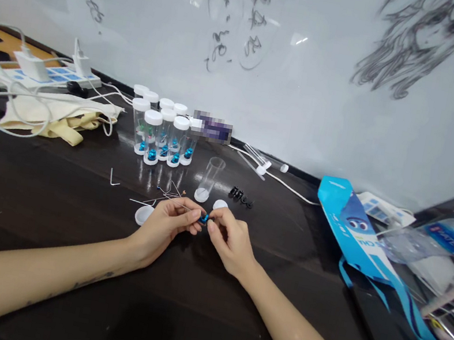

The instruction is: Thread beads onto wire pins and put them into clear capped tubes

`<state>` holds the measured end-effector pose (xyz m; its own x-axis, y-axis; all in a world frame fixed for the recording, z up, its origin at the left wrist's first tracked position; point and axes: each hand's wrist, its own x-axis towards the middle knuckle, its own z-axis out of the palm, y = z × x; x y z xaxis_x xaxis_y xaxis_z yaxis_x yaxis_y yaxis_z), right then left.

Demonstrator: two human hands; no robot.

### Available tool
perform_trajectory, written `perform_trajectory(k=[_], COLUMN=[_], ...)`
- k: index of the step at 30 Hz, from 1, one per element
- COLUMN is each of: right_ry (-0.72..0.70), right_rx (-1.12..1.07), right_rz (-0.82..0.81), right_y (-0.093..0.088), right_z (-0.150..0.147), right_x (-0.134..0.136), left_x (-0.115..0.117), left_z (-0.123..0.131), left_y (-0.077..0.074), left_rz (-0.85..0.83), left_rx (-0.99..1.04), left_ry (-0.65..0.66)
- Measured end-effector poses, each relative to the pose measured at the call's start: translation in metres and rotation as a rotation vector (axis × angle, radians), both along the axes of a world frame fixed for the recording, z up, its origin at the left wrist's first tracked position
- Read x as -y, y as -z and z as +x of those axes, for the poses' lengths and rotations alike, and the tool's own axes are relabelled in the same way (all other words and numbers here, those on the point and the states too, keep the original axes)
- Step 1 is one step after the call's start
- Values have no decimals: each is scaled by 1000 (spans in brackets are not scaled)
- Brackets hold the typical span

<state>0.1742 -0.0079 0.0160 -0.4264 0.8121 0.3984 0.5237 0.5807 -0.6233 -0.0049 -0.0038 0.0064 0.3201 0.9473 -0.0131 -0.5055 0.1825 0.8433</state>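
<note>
Between my two hands, just above the dark table, is a small shiny blue metal part [204, 218]. My left hand [174, 219] pinches it from the left, with a thin wire or rod lying along the fingers. From the right, my right hand [230, 238] closes thumb and fingertips on the same part. Its exact kind is too small to make out. Behind my hands stands an open clear tube [211, 179] with a white base. A white cap [143, 215] lies beside my left hand, and another white cap [219, 205] sits behind my right fingers.
Several capped clear tubes [151, 136] holding blue parts stand at the back. Nearby lie a hex key [113, 178], thin wires [170, 190] and small black pieces [241, 196]. A power strip [50, 74] and cloth bag [59, 114] are left; a blue bag [352, 230] and water bottle [443, 237] right.
</note>
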Motion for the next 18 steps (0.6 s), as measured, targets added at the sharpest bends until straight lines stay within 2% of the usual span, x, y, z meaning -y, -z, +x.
perform_trajectory(k=[18], right_ry=[-9], right_rx=[-25], right_rz=[-13], right_y=[1], right_z=[0], right_x=[0], left_x=[0], left_z=[1], left_y=[1], left_rz=[0], left_rx=[14], left_ry=[-3])
